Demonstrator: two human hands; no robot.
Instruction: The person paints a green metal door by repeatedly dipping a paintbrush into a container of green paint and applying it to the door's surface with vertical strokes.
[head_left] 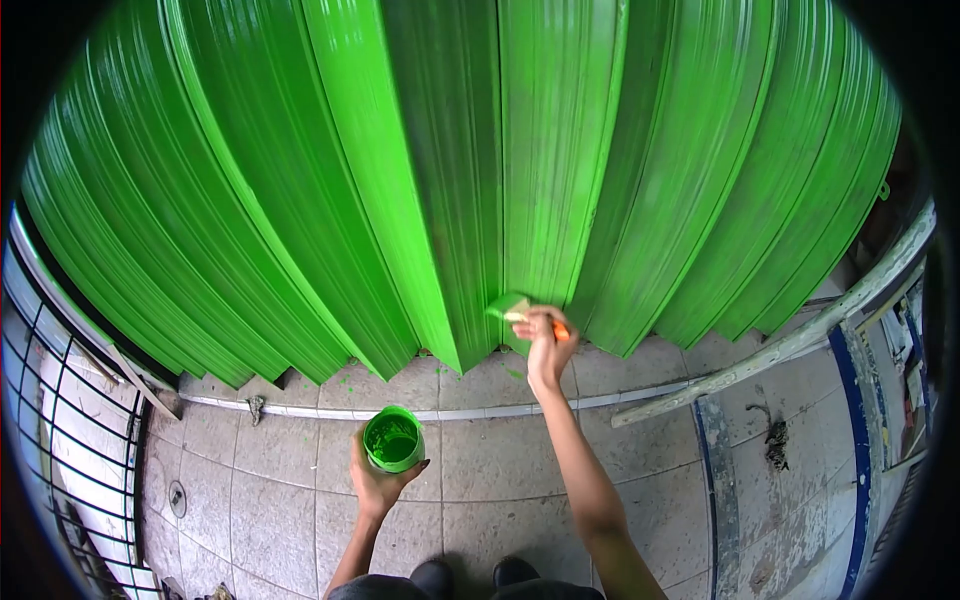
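Observation:
In my right hand (pixel 550 350) is a paintbrush (pixel 518 312) with an orange handle. Its bristles, green with paint, are at the lower part of a folding metal door (pixel 545 150); motion blurs them, so I cannot tell whether they touch. The door's ridged panels are green, glossy on the left and duller with scuffs from the middle rightward. My left hand (pixel 378 480) is wrapped round a paint can (pixel 416 466) smeared with green. The can is held upright below the door, its open top facing me, with green paint inside.
Grey floor tiles (pixel 275 505) lie under my shoes (pixel 515 572), with green drips near the door's bottom edge. A black metal grille (pixel 75 430) stands at left. A whitish pole (pixel 780 350) slants at right, near a blue-edged frame (pixel 850 430) and a dark rag-like clump (pixel 776 445).

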